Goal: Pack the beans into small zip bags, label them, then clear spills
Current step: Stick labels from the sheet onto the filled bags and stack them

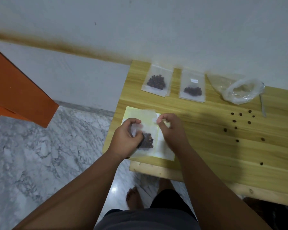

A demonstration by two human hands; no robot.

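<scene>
**Holding a bean bag over the label sheet**

Gripping a small zip bag [145,138] at its left side, the left hand [125,138] has its fingers curled closed around the plastic, thumb across the front. The bag holds a dark clump of beans [147,142] in its lower part and lies over a pale yellow sheet [131,113] near the left front corner of the wooden worktop [206,146]. The right hand [170,130] sits just beside the bag's upper right corner, fingers pinched together on what looks like a small white label [155,120]; motion blur hides the details.

At the back of the worktop, against the wall, two more filled bags lie flat side by side: the left bag [156,80] shows no clear label, and the right bag [192,86] carries a small white strip near its top. To their right rests a crumpled, clear larger plastic bag [241,91]. Loose beans [241,123] are scattered across the right part of the worktop, well apart from the hands. A thin pale object lies beside the crumpled bag; what it is cannot be told.
</scene>
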